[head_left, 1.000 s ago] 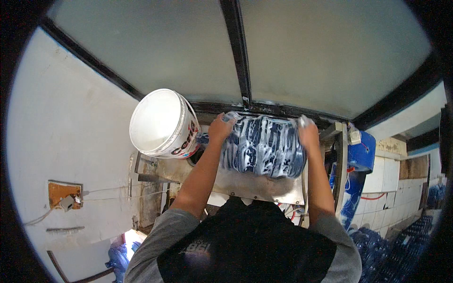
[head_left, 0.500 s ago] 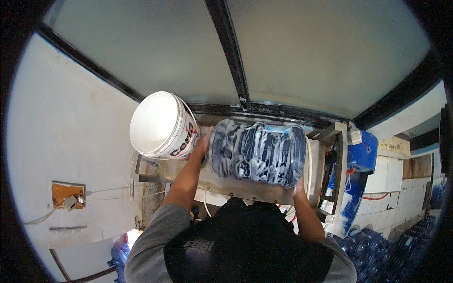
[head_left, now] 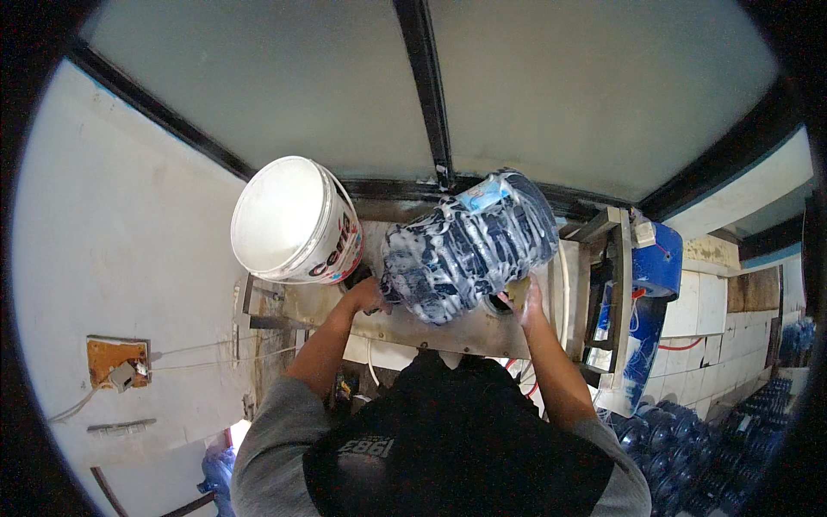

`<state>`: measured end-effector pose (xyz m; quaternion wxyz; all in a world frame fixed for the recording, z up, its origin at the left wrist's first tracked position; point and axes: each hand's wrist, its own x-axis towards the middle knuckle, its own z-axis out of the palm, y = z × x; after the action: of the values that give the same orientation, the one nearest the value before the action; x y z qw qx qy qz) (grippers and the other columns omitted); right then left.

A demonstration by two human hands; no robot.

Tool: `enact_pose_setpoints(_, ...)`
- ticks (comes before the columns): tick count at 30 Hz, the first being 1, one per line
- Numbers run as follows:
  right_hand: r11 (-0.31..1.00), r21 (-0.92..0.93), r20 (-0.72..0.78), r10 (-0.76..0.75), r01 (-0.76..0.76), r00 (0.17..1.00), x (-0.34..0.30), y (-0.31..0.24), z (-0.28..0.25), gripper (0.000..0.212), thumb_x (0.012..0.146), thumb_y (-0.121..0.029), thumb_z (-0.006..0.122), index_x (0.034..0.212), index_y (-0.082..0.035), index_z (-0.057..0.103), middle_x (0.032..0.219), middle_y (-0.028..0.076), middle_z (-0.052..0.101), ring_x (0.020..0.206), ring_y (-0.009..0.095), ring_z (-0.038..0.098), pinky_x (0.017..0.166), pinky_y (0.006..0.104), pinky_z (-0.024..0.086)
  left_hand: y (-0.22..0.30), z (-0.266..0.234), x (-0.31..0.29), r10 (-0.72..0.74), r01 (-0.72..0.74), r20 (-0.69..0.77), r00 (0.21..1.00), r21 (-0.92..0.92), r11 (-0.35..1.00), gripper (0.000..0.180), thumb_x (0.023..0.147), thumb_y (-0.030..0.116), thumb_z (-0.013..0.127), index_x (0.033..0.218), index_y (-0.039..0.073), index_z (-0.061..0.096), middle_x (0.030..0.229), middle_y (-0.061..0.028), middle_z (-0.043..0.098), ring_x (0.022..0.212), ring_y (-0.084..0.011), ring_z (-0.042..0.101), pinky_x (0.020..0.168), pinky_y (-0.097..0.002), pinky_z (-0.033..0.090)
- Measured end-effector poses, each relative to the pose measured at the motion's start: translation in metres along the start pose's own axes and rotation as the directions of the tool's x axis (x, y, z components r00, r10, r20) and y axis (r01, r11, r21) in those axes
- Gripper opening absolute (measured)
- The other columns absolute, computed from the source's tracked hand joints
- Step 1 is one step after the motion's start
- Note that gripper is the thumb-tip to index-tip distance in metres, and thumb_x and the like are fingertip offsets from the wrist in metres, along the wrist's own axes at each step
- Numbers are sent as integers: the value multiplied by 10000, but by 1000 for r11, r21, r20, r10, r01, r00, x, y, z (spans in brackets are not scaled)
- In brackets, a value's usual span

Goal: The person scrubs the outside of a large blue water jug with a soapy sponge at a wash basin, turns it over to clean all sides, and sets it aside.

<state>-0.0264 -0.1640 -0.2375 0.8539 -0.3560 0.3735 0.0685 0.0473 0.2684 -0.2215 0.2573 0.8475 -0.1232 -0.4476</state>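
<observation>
A large blue water jug (head_left: 465,250), streaked with white suds, lies tilted over the metal counter, its right end raised toward the back. A light-blue label (head_left: 484,196) shows on its upper side. At the jug's lower left end, my left hand (head_left: 369,295) is closed against it, fingers partly hidden. Under its right end, my right hand (head_left: 531,303) grips a yellowish sponge (head_left: 519,291). Just left of the jug stands a white bucket (head_left: 280,220) with printing on its side.
The metal counter (head_left: 413,332) has a raised frame (head_left: 620,284) at its right end. A blue container (head_left: 659,267) stands beyond it. Several blue jugs (head_left: 672,448) fill the lower right floor. Behind the counter are dark-framed panels (head_left: 560,103). A cable (head_left: 207,364) crosses the left wall.
The jug has turned from nearly level to slanted, right end up and left end down. My left hand has moved down with its end. The sponge now shows at my right hand.
</observation>
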Motion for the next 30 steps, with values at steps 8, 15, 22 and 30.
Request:
enact_pose_setpoints(8, 768, -554, 485, -15, 321, 874, 25, 145, -83, 507, 1044, -502, 354, 1381, -155, 508, 1252, 100, 638, 1064, 296, 641, 901, 510, 544, -46, 104, 32, 206, -97, -349, 914, 307, 947, 620, 661, 322, 781, 1165, -10, 638, 1025, -282, 689, 1035, -437, 647, 918, -495, 519)
enact_pose_setpoints(15, 863, -335, 261, 471, -378, 843, -85, 160, 2, 427, 1038, -423, 450, 1235, -85, 620, 1176, 110, 679, 1054, 278, 667, 925, 520, 548, 30, 132, -53, 92, -154, -592, 801, -55, 987, 618, 656, 357, 793, 1072, -81, 664, 942, -304, 696, 897, -442, 692, 844, -511, 551)
enact_pose_setpoints(22, 879, -378, 238, 397, -292, 886, -106, 242, -13, 437, 1035, -442, 442, 1290, -122, 596, 1273, 103, 653, 1094, 300, 660, 944, 557, 538, 28, 207, -41, 78, -486, -653, 753, -473, 735, 490, 669, 98, 803, 1129, -2, 668, 1022, -132, 744, 920, -270, 712, 869, -392, 546)
enact_pose_setpoints(30, 920, -45, 154, 391, -389, 908, -134, 320, 10, 421, 1025, -449, 427, 1211, -117, 609, 1120, 73, 702, 999, 264, 693, 895, 450, 562, 15, 244, -61, 84, -613, -678, 730, -596, 518, 442, 688, 55, 761, 1111, -13, 654, 1062, -104, 705, 972, -209, 666, 895, -361, 520)
